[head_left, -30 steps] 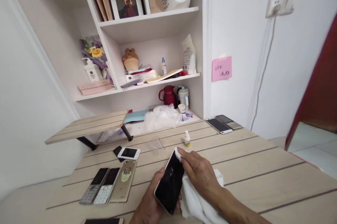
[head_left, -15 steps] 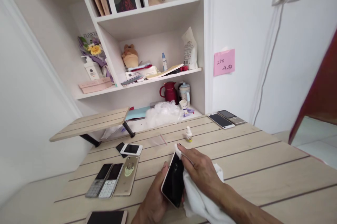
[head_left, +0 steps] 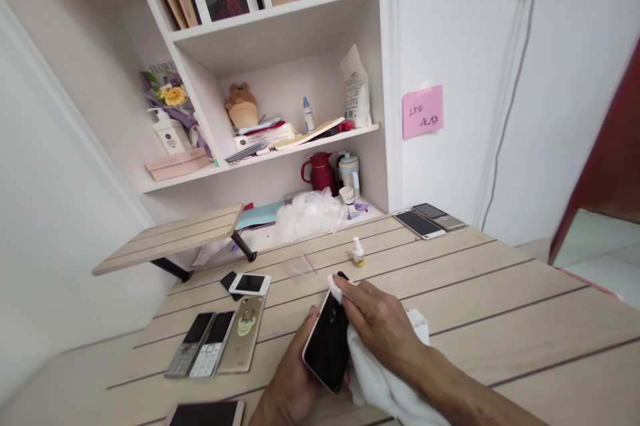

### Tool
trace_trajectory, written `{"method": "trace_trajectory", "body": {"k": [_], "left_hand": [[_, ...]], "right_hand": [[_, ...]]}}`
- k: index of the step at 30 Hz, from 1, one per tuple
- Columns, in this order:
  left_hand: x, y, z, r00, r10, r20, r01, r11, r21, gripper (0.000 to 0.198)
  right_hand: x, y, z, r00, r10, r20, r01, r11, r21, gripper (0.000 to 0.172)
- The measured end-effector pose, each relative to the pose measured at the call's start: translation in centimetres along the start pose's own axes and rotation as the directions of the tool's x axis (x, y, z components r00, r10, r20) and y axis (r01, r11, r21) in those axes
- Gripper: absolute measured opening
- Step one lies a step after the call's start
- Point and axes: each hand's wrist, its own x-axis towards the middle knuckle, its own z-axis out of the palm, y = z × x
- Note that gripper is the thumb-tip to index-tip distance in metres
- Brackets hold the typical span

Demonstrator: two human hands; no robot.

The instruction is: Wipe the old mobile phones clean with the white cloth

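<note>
**Q:** What are we logging at the left of the view?

**A:** We are logging two keypad phones (head_left: 199, 345) and a gold-backed phone (head_left: 243, 333) lying side by side on the wooden table (head_left: 500, 319). A further phone (head_left: 205, 414) is being cut off by the lower edge.

**Q:** And the central grip?

**A:** We are seeing the left hand (head_left: 285, 379) clasping a black-screened smartphone (head_left: 327, 341) near the lower middle of the view, with the thumb along one edge. The hand's remaining fingers are staying hidden behind the phone, so we cannot confirm their placement.

**Q:** Moving right?

**A:** We are seeing the right hand (head_left: 380, 325) pinching a white cloth (head_left: 385, 379) against the phone's upper corner. The hand is covering part of the cloth, which is bunching beneath the wrist.
</note>
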Motion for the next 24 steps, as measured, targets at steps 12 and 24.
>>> {"method": "trace_trajectory", "body": {"k": [12, 24], "left_hand": [[0.5, 0.2, -0.8, 0.997, 0.079, 0.016, -0.074, 0.975, -0.208, 0.041], [0.3, 0.7, -0.5, 0.990, 0.139, -0.030, -0.142, 0.957, -0.252, 0.029]], "right_hand": [[-1.1, -2.8, -1.1, 0.920, -0.305, 0.244, 0.304, 0.952, 0.045, 0.043], [-0.7, -3.0, -1.7, 0.891, -0.353, 0.285, 0.347, 0.935, 0.071, 0.039]]}}
